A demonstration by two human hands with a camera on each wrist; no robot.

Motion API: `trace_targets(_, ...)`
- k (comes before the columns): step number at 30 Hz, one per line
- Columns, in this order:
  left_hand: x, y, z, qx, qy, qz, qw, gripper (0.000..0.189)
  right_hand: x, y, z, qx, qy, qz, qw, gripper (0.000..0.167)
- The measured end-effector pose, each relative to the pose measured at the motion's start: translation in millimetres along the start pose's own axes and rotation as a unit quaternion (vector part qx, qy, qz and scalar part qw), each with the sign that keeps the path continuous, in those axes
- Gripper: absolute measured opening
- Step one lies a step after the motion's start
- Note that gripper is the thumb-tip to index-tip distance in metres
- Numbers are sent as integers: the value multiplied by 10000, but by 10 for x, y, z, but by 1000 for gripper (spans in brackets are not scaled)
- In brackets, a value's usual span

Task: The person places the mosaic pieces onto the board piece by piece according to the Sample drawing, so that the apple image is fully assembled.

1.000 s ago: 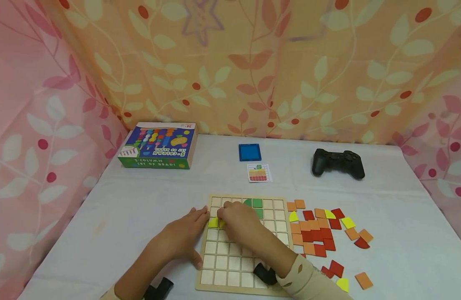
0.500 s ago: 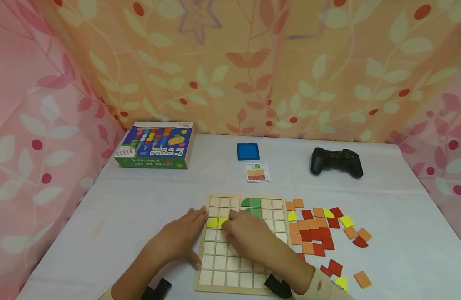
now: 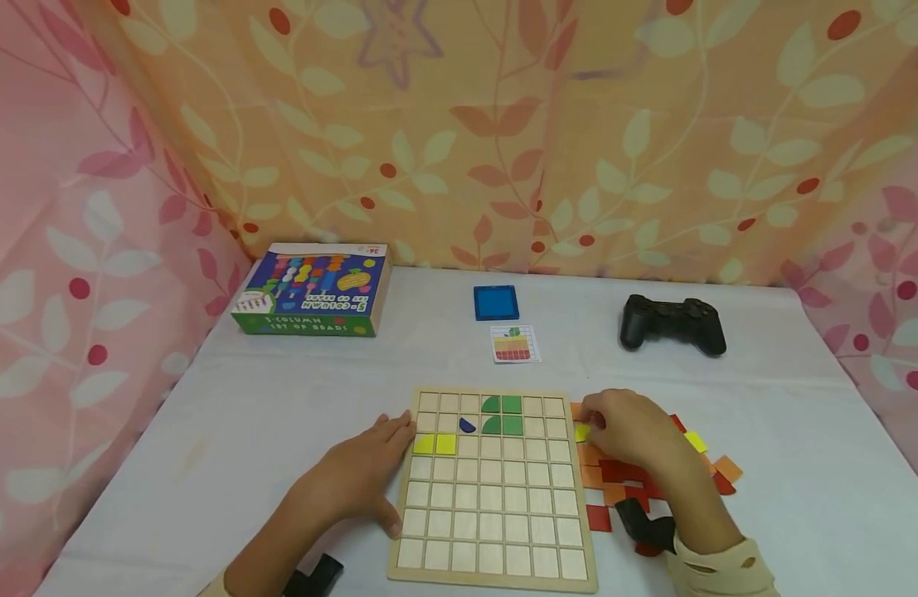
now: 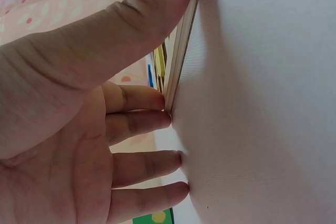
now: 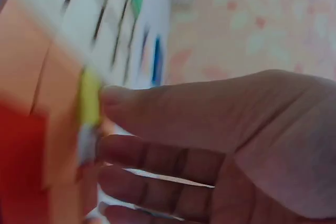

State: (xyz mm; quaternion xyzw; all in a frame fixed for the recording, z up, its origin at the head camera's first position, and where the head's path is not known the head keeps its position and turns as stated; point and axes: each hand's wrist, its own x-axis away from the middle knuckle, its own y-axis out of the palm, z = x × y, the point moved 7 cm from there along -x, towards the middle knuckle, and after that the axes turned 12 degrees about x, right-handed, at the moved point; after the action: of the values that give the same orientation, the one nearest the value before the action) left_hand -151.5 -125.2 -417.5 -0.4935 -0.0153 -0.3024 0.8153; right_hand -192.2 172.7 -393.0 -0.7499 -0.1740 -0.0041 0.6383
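Observation:
My left hand point(image 3: 357, 468) lies at the left edge of the wooden grid board point(image 3: 492, 576), thumb and fingertips against it and fingers straight in the left wrist view. My right hand point(image 3: 626, 427) is over the loose tiles at the board's right. Its thumb tip is right at a yellow rounded tile point(image 5: 90, 97), blurred in the right wrist view, with the fingers reaching out below the thumb. On the board are a yellow rounded tile point(image 3: 424, 444), a yellow square tile point(image 3: 446, 444), a small dark blue tile point(image 3: 467, 424) and several green tiles point(image 3: 512, 405).
Orange and red tiles point(image 3: 599, 518) lie beside the board, partly hidden under the right arm. Behind the board are a picture card point(image 3: 515, 344), a blue square tray point(image 3: 496, 303), a boxed bead set point(image 3: 313, 290) and a black game controller point(image 3: 672, 323).
My right hand has left the board and moved right to the loose tiles. The yellow square tile now shows fully, and the small blue tile is uncovered. My left hand stays put.

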Motion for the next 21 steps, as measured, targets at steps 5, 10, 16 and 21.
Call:
trace_targets(5,-11,11,-3,-45,-30,-8,10000,130,-41,85,188,-388,-13,-153,9991,16)
trace_targets(10,0,-1,5,-58,-31,20,10000,129,-65,103,171,-500,-59,-183,9986,16)
trace_targets(16,12,-12,11,-36,-37,29,10000,129,-69,104,101,-464,-377,-53,9982,17)
trace_targets(21,25,-23,28,29,-20,26,10000,129,-58,93,81,-507,-352,28,9981,18)
